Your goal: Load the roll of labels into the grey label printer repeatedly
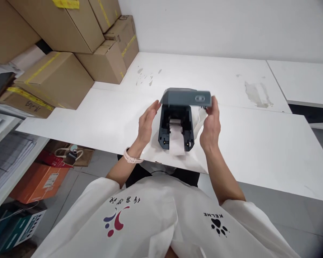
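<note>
A dark grey label printer point(163, 125) sits near the table's front edge with its inside exposed. A strip of white paper point(177, 139) runs from inside it and hangs over its front. Above its rear part is the dark grey cover point(183, 98), tilted and slightly blurred, its right end jutting past the printer's body. My right hand point(211, 125) grips that right end. My left hand point(148, 122) is at the cover's left end, fingers stretched out; whether the fingertips touch it I cannot tell. A pale wristband point(133, 156) circles my left wrist.
The printer stands on a white table point(247, 143) against a white wall point(218, 28). Cardboard boxes point(57, 77) are stacked at the back left. A white object point(200, 120), partly hidden, lies behind my right hand. An orange box point(40, 181) stands on the floor at left.
</note>
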Tool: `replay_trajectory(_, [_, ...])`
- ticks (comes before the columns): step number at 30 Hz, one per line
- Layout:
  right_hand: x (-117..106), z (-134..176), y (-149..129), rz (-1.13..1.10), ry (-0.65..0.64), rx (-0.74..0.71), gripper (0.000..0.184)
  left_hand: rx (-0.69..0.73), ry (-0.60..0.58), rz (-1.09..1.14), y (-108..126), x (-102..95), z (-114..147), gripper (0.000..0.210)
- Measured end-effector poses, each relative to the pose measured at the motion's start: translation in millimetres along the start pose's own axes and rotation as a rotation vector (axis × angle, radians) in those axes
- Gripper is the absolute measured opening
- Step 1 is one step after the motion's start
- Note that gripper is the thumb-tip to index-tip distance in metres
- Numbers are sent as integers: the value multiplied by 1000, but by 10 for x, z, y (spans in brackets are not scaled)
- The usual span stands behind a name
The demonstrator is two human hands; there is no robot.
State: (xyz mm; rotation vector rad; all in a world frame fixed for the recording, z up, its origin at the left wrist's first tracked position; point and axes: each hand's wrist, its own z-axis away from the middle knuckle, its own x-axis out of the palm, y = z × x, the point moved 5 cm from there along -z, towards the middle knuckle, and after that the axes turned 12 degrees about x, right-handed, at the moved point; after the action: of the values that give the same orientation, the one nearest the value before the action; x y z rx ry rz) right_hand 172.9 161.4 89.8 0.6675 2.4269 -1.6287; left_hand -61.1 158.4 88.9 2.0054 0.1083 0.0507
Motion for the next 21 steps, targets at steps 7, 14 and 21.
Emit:
replay_trajectory(7, [182,-1042,-163,112,8,-134,86,-247,-202,-361,-600,177,-157,85])
replay_trajectory(14, [481,-851,-114,469,-236,-242,47,-326,-304,-675,-608,193,-72,67])
replay_trajectory(21, [1041,-512,138,949,-948,-236,36,-290,-480,-870,-610,195,-154,46])
